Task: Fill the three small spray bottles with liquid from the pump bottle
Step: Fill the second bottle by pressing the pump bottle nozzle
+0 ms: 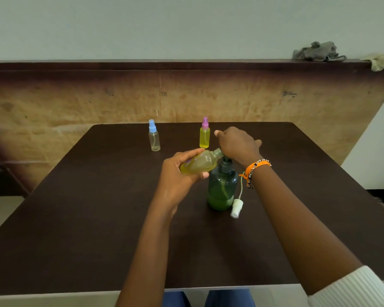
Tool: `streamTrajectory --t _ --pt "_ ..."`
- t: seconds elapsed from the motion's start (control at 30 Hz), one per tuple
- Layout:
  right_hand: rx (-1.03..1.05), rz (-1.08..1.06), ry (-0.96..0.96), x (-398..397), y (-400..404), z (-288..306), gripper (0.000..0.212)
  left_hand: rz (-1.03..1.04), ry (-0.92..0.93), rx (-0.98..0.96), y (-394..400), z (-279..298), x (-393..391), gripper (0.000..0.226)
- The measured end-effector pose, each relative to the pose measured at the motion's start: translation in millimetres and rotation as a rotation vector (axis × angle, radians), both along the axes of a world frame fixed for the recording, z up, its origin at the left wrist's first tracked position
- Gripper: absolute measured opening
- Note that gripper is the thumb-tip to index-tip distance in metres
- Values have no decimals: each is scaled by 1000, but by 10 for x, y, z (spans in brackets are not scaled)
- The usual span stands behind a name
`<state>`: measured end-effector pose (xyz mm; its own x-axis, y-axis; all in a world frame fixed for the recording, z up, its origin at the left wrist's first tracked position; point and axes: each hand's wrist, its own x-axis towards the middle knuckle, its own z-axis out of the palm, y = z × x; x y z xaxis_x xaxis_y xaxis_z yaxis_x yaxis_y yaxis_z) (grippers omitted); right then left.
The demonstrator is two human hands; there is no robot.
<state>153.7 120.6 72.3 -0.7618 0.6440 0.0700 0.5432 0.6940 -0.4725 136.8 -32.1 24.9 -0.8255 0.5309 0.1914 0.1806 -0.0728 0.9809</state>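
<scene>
Over the pump bottle (pixel 222 187) the right hand (pixel 237 144) presses, seemingly flat, while the left hand (pixel 177 173) grips an unlabelled spray bottle (pixel 200 162).

The dark brown table top (pixel 98 207) looks matt and smooth. The small clear spray bottles (pixel 154 140) and translucent green pump bottle (pixel 222 189) appear glossy plastic. A grey cloth (pixel 317 52) lies crumpled.
</scene>
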Motion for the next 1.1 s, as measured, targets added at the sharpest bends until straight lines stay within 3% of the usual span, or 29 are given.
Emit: streamTrajectory --t 0.13,0.3,0.6,0.77,1.1 --pt "-2 5 -9 -19 17 99 43 -12 35 -11 7 88 2 57" --pt "-161 -49 39 11 0 1 36 25 9 -25 21 24 2 57" --pt "-27 -25 10 2 -58 120 34 17 25 -26 -22 77 27 56" --pt "-67 -66 68 40 -31 13 29 26 17 -29 -3 27 2 57" --pt "28 -19 -22 -22 -66 172 26 -9 27 8 2 24 -1 55"
